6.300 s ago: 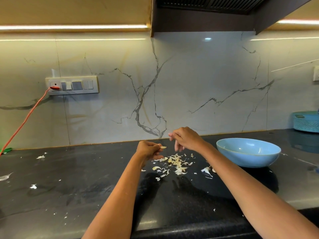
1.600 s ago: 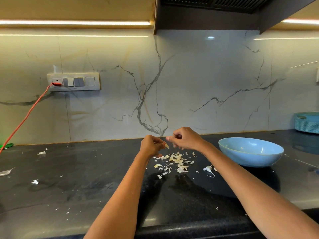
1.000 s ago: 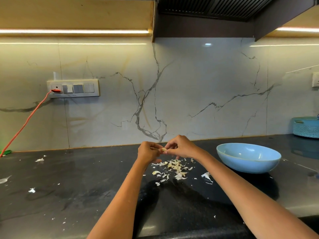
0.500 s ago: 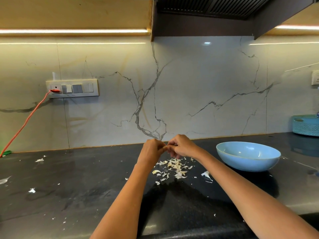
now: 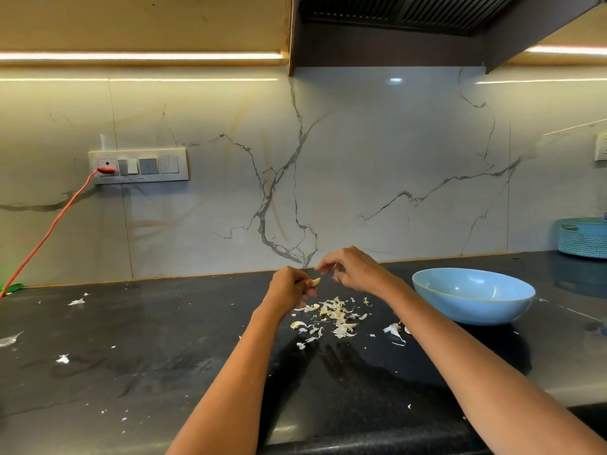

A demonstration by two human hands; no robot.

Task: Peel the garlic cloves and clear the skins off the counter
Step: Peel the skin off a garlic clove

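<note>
The black counter (image 5: 131, 356) carries a blue bowl (image 5: 473, 295) at 3 o'clock of the skins (image 5: 331, 318). Above them, the left hand (image 5: 289, 289) pinches 1 garlic clove (image 5: 316, 282); the right hand (image 5: 354, 269), at its 2 o'clock, has curled fingers; contents unclear.

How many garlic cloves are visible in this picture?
1. The left hand holds one garlic clove above the pile of skins. More cloves may lie hidden in the blue bowl, whose bottom is not visible.
</note>
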